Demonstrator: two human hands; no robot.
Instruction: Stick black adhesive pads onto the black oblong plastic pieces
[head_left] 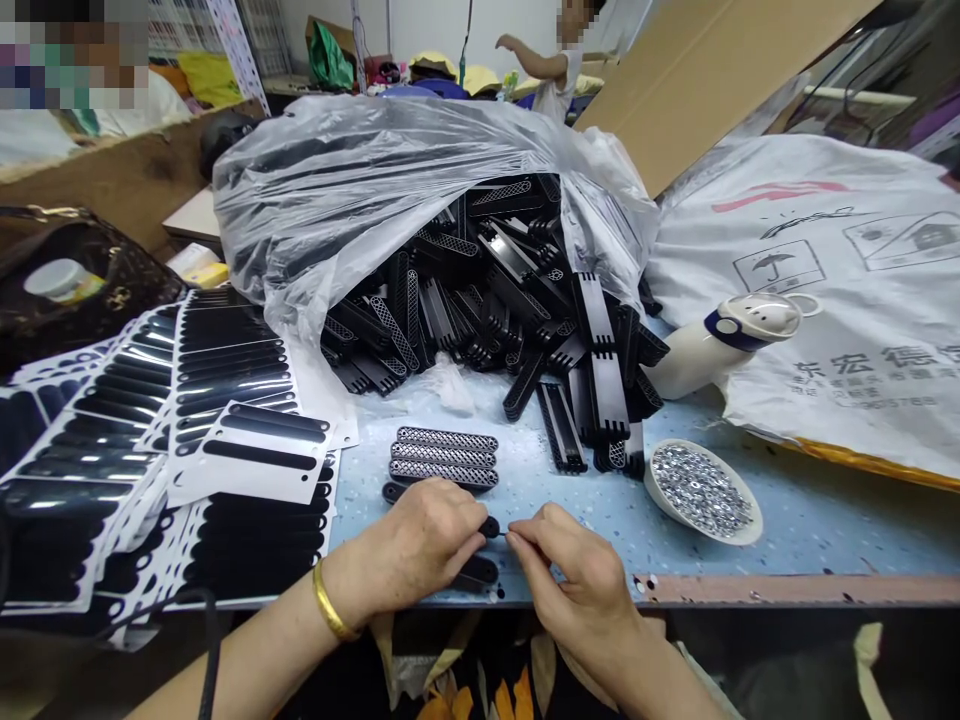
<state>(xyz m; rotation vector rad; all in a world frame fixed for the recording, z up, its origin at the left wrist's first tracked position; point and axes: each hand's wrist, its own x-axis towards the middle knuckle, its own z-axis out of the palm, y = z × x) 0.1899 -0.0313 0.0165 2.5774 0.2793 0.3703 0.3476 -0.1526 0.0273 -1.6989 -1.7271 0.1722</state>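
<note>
Fingers of the left hand (433,535) partly hide a black strip (490,527).

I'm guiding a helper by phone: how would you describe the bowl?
On the pale blue speckled tabletop, find the clear plastic bag spilling black parts. To its front right, past the right hand, sits an open white bowl. Unlike the white bottle with a dark blue band behind it, the bowl is low and full of tiny silvery pieces.

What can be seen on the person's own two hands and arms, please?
The left hand has a smooth gold bangle at its wrist; the right hand has none. No gloves or sleeves show on either arm. A dark cord crosses the left forearm.
</note>
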